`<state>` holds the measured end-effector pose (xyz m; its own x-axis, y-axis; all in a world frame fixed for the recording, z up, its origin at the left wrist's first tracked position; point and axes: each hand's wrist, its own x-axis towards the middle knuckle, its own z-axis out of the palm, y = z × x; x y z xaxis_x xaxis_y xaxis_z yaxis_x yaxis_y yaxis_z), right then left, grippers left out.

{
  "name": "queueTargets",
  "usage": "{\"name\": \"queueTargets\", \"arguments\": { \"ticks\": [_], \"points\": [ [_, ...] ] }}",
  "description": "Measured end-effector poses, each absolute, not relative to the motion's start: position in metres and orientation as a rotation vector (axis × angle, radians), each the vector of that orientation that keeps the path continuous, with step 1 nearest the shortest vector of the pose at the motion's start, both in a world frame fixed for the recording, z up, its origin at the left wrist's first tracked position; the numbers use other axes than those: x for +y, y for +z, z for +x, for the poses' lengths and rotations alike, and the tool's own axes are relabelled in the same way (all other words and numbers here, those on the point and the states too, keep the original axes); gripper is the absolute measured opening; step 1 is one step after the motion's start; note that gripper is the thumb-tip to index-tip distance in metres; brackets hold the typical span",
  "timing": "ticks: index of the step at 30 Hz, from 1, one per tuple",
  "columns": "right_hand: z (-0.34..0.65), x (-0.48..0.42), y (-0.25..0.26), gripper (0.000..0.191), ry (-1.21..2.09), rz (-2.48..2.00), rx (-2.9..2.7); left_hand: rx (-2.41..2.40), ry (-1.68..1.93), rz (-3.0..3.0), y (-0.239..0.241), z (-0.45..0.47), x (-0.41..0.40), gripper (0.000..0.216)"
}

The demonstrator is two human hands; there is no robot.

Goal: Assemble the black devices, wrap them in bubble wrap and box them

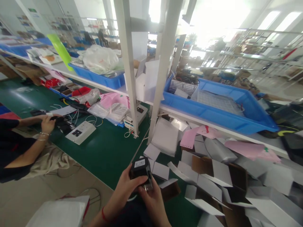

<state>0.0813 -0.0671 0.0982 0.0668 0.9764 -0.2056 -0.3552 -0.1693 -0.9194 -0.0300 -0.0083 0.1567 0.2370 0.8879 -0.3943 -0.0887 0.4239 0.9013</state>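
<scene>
Both hands hold a black boxy device (140,170) with a white label on its top, near the front edge of the green table. My left hand (125,186) is wrapped round its left side, thumb lying across the near face. On the lower right side, my right hand (152,194) grips the same device, close to a small metallic part. A whitish cable loop shows under the hands. What exactly the device is, I cannot make out. Just right of my hands is an open white cardboard box (169,189) with a brown inside.
Many open white boxes (213,186) crowd the right. Metal posts (129,63) rise ahead, beside a shelf with a blue tray (217,110). A white foam stack (165,135) leans behind. At left, a co-worker (30,142) handles black parts beside a grey control box (81,132).
</scene>
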Motion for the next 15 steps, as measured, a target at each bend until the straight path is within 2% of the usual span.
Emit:
{"name": "queueTargets", "arguments": {
  "ticks": [4,9,12,15],
  "points": [
    [0.082,-0.073,0.083,0.063,1.345,-1.254,-0.698,1.136,0.796,0.944,0.148,-0.029,-0.011,0.06],
    [0.082,-0.081,0.09,0.059,1.456,-1.215,-0.556,1.017,0.824,0.949,0.143,-0.031,-0.009,0.078],
    [0.081,-0.083,0.105,0.055,1.487,-1.08,-0.288,0.836,0.838,0.925,0.151,-0.031,-0.008,0.083],
    [0.085,-0.083,0.11,0.057,1.707,-0.793,-0.166,0.746,0.844,0.852,0.154,-0.031,-0.009,0.088]
  ]
}}
